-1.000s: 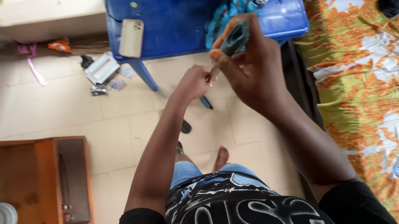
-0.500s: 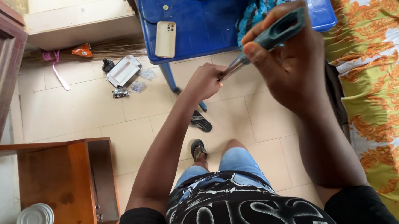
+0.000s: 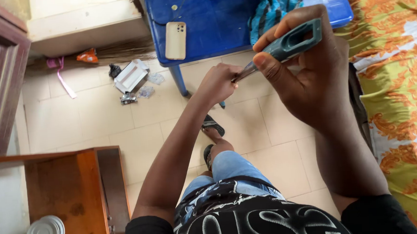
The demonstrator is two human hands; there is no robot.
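Grey-green tool handle (image 3: 294, 39) sits clamped in the right hand (image 3: 307, 77), its metal tip (image 3: 242, 73) steadied against the fisted left hand (image 3: 216, 83), below the blue table (image 3: 212, 25).

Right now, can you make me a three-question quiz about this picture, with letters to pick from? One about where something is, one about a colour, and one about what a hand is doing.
1. Where does the phone lie?
A. on the blue table
B. on the floor
C. on the bed

2. What colour is the tool handle?
A. red
B. grey-green
C. yellow

3. What is the right hand doing?
A. resting flat and empty
B. gripping the tool handle
C. holding the phone

Answers: 1 A, the phone rests on the blue tabletop. 2 B, the handle looks grey-green. 3 B, the fingers wrap around the handle, while the left hand is closed at the tool's metal tip.
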